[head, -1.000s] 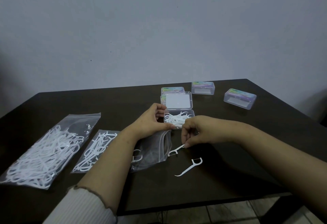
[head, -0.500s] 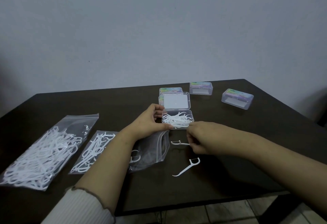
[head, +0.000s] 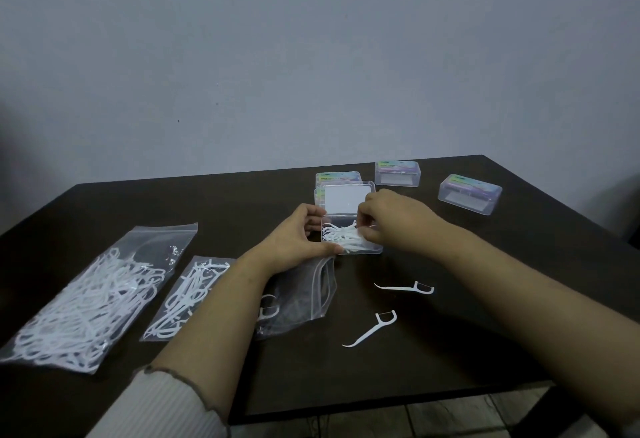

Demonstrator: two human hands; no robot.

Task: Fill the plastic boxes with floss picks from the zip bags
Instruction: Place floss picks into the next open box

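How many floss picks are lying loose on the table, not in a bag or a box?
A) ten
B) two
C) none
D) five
B: two loose floss picks lie on the bare table in front of the open box, one nearer the box and one closer to the person; the rest are in bags or the box.

The right hand (head: pixel 398 221) covers the right part of the open box (head: pixel 351 240), so whether its fingertips pinch a floss pick there is unclear. The left forearm hides part of the nearest zip bag (head: pixel 304 294). Lid labels on the closed boxes (head: pixel 469 193) seem too blurred to read.
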